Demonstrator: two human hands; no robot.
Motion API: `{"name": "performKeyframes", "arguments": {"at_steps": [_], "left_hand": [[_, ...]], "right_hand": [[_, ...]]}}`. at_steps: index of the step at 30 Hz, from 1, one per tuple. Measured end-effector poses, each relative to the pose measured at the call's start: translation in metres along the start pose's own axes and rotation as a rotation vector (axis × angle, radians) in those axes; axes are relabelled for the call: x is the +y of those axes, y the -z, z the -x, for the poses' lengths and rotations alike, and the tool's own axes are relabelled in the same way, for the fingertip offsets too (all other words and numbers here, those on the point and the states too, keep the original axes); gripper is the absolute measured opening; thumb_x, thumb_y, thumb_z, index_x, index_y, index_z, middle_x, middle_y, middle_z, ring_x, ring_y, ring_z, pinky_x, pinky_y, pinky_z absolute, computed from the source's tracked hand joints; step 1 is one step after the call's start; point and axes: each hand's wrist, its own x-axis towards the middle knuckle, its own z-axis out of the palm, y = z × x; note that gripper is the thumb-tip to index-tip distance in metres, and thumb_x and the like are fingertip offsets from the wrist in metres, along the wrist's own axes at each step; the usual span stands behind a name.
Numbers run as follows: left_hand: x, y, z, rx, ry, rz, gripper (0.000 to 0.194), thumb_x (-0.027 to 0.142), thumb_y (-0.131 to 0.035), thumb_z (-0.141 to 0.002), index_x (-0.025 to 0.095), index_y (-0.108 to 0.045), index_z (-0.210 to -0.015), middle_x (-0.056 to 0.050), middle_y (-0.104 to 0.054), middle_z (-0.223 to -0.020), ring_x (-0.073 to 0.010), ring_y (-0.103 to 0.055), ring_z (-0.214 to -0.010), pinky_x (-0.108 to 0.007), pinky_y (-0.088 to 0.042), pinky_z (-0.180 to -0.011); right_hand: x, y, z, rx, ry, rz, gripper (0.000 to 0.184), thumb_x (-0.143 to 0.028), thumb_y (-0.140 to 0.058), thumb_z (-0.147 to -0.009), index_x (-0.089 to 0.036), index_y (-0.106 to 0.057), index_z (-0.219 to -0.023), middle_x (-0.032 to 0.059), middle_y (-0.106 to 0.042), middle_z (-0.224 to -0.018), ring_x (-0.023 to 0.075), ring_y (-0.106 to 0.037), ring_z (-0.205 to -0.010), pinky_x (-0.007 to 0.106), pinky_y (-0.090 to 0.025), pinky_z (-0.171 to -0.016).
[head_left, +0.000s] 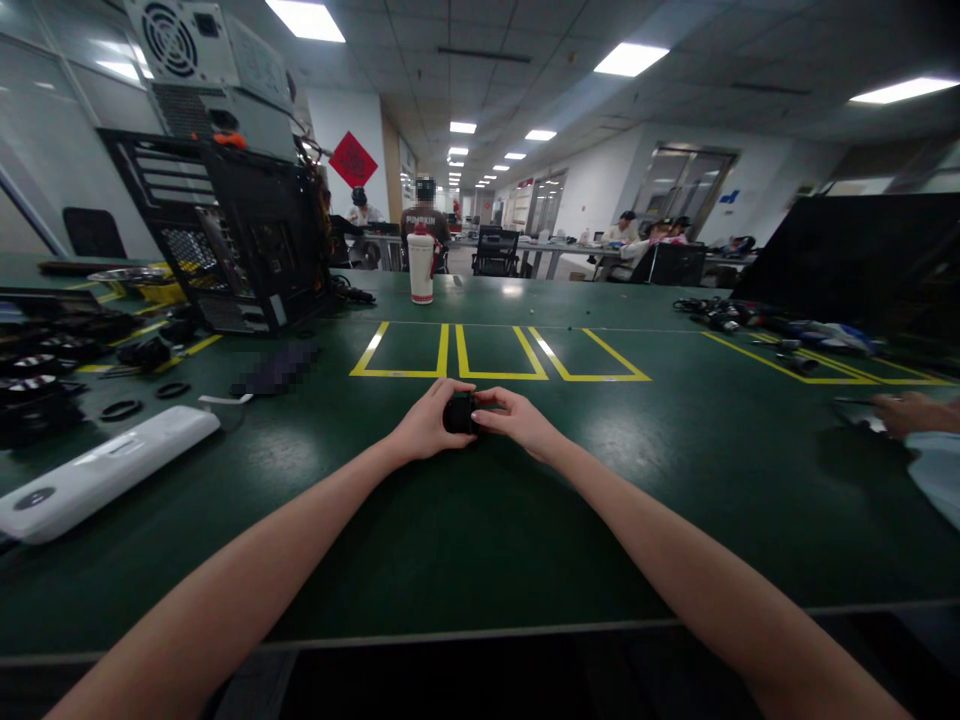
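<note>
Between my two hands is a small black cylindrical part (459, 415), held low over the green table (480, 540). My left hand (426, 421) curls around its left side, thumb below and fingers above. From the right, my right hand (521, 419) pinches the part's edge with its fingertips. The fingers cover some of the part, so its exact kind cannot be made out. Just beyond my hands, yellow tape outlines (495, 377) mark the tabletop.
A white power bank-like bar (112, 470) lies left, near black rings (121, 410). An open black computer case (232, 230) stands back left, beside a white tumbler (421, 268). At right are a black monitor (892, 250), cables (712, 312) and another person's hand (919, 412).
</note>
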Motion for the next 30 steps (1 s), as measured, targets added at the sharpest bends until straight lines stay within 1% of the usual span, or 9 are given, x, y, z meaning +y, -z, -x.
{"name": "performKeyframes", "arguments": {"at_steps": [3,6,8,12,15,19,22,26,30], "left_hand": [[0.0008,0.0004,0.0001,0.005,-0.004,0.003,0.059,0.025,-0.068,-0.059,0.023,-0.041,-0.111,-0.004,-0.046,-0.106,-0.02,-0.049,-0.096,-0.035,-0.043,-0.082],[0.0017,0.0003,-0.0001,0.004,0.008,0.008,0.058,0.023,-0.068,-0.059,0.023,-0.041,-0.111,-0.004,-0.046,-0.105,-0.0206,-0.05,-0.095,-0.036,-0.044,-0.08],[0.002,0.0002,-0.0002,-0.002,0.016,0.01,0.058,0.024,-0.068,-0.06,0.023,-0.041,-0.111,-0.004,-0.046,-0.105,-0.0209,-0.05,-0.094,-0.037,-0.044,-0.079],[0.002,0.0006,-0.0002,0.002,0.002,0.002,0.059,0.025,-0.069,-0.058,0.023,-0.041,-0.11,-0.004,-0.046,-0.106,-0.021,-0.049,-0.096,-0.037,-0.043,-0.082],[0.0018,0.001,-0.0003,-0.001,-0.009,0.002,0.059,0.025,-0.068,-0.059,0.023,-0.041,-0.111,-0.004,-0.046,-0.106,-0.0204,-0.049,-0.097,-0.036,-0.043,-0.083],[0.0027,0.0008,-0.0005,0.004,-0.012,0.004,0.058,0.024,-0.068,-0.059,0.023,-0.041,-0.11,-0.004,-0.046,-0.105,-0.0203,-0.049,-0.096,-0.036,-0.043,-0.083],[0.0038,0.0005,-0.0005,0.008,-0.008,0.01,0.058,0.023,-0.068,-0.058,0.023,-0.042,-0.11,-0.004,-0.046,-0.106,-0.0207,-0.049,-0.097,-0.036,-0.042,-0.083],[0.0034,0.0001,-0.0002,0.002,0.013,0.015,0.058,0.023,-0.068,-0.059,0.023,-0.042,-0.11,-0.004,-0.046,-0.107,-0.0215,-0.049,-0.096,-0.037,-0.043,-0.082],[0.0019,-0.0002,-0.0003,-0.002,0.013,0.009,0.059,0.024,-0.068,-0.059,0.024,-0.041,-0.111,-0.004,-0.046,-0.106,-0.0208,-0.049,-0.095,-0.036,-0.044,-0.08]], "right_hand": [[-0.0004,0.001,0.0021,-0.047,0.049,-0.019,0.033,-0.022,-0.067,-0.061,-0.018,-0.05,-0.09,0.0031,-0.054,-0.099,0.0163,-0.055,-0.093,0.039,-0.041,-0.087],[0.0015,0.0017,0.0039,-0.077,0.065,-0.012,0.039,-0.02,-0.068,-0.059,-0.021,-0.048,-0.092,0.0023,-0.052,-0.099,0.0163,-0.052,-0.096,0.038,-0.041,-0.087],[0.0032,0.0016,0.0037,-0.051,0.063,0.021,0.036,-0.024,-0.067,-0.062,-0.021,-0.048,-0.092,0.0023,-0.052,-0.097,0.0164,-0.051,-0.096,0.038,-0.042,-0.086],[0.0058,0.0003,0.0006,0.002,0.089,0.043,0.025,-0.033,-0.061,-0.068,-0.021,-0.049,-0.086,0.0016,-0.053,-0.093,0.0151,-0.053,-0.088,0.036,-0.043,-0.081],[0.0062,0.0001,-0.0012,0.003,0.1,0.039,0.026,-0.032,-0.063,-0.066,-0.02,-0.049,-0.085,0.0012,-0.054,-0.092,0.0149,-0.053,-0.086,0.036,-0.044,-0.08],[0.0036,0.0008,-0.0013,0.005,0.106,0.044,0.031,-0.026,-0.065,-0.064,-0.019,-0.051,-0.092,0.0021,-0.054,-0.095,0.0155,-0.053,-0.092,0.036,-0.042,-0.086],[0.0015,0.0012,0.0,-0.035,0.087,0.015,0.033,-0.024,-0.065,-0.063,-0.018,-0.051,-0.092,0.003,-0.054,-0.099,0.0162,-0.054,-0.094,0.038,-0.04,-0.09],[0.0039,0.002,0.0011,-0.07,0.119,0.002,0.036,-0.022,-0.068,-0.061,-0.019,-0.048,-0.091,0.002,-0.052,-0.1,0.017,-0.054,-0.097,0.038,-0.042,-0.088],[0.0082,0.0017,0.0004,-0.017,0.125,0.06,0.027,-0.03,-0.062,-0.068,-0.021,-0.049,-0.089,0.0017,-0.053,-0.096,0.0153,-0.053,-0.092,0.035,-0.044,-0.083]]}}
